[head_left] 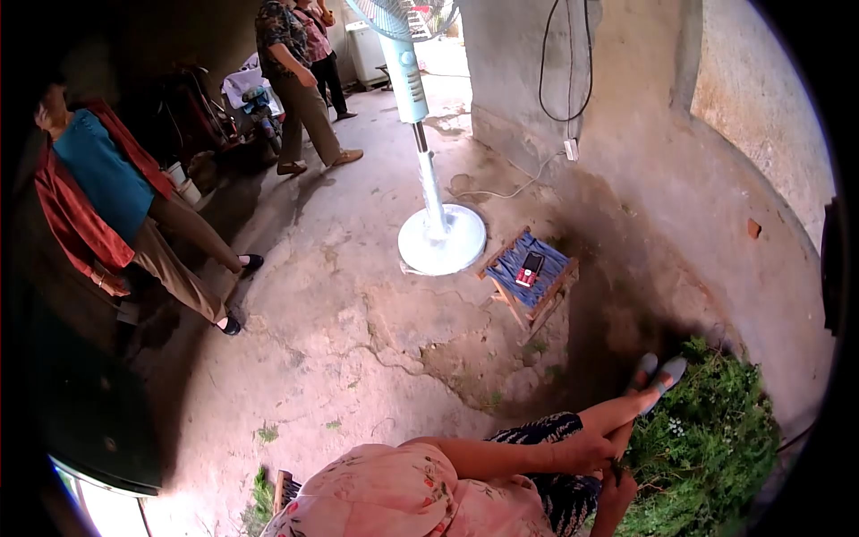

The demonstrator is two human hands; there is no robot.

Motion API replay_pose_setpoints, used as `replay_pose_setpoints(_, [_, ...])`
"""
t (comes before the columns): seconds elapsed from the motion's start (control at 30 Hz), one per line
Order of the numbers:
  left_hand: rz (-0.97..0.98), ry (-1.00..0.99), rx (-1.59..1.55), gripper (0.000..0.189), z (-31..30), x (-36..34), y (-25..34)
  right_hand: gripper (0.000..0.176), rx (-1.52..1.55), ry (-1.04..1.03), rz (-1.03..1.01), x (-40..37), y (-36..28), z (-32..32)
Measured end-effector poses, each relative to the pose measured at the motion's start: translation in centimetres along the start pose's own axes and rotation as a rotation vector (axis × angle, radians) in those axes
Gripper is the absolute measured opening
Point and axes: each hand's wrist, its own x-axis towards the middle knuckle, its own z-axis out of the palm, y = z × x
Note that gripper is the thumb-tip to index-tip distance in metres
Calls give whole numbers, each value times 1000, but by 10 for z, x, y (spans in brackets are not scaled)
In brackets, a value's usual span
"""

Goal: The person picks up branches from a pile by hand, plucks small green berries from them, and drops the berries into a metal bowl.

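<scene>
At the lower right, my left hand is closed, fingers curled, above my lap. Just below it my right hand is also closed, almost touching the left. A small dark thing shows between them, too small to name. Beside the hands and my feet lies a large heap of green leafy plants with thin, feathery leaves. My pink floral sleeve and dark patterned shorts fill the bottom of the view.
A folding stool with blue webbing carries a red and black phone. Behind it stands a white pedestal fan, its cord running to a socket on the wall. Several people stand at the left and back. The concrete floor is cracked.
</scene>
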Motion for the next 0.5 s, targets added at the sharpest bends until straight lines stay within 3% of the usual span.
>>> replay_pose_setpoints(0.1, [-36, 39, 40, 15, -6, -1, 12, 24, 247, -50, 60, -7, -4, -2])
replay_pose_setpoints(0.17, [66, -199, 121, 10, -13, 0, 6, 21, 296, -14, 86, -15, -7, 0])
replay_pose_setpoints(0.23, [114, -205, 88, 9, -21, 0, 7, 19, 349, 19, 95, -16, -5, -5])
replay_pose_setpoints(0.27, [163, -215, 45, 9, -25, 0, 9, 36, 277, -318, 219, -16, 0, -17])
replay_pose_setpoints(0.3, [167, -215, 54, 9, -27, -1, 11, 68, 198, -653, 343, -18, 2, -28])
replay_pose_setpoints(0.33, [207, -210, 48, 8, -30, -2, 12, 37, 170, -287, 196, -36, -45, -30])
replay_pose_setpoints(0.37, [246, -204, 40, 8, -31, -2, 12, 35, 225, -206, 202, -43, -50, -26])
replay_pose_setpoints(0.5, [241, -303, 129, 9, -32, -3, 13, 24, 417, -268, 338, -49, -42, -19])
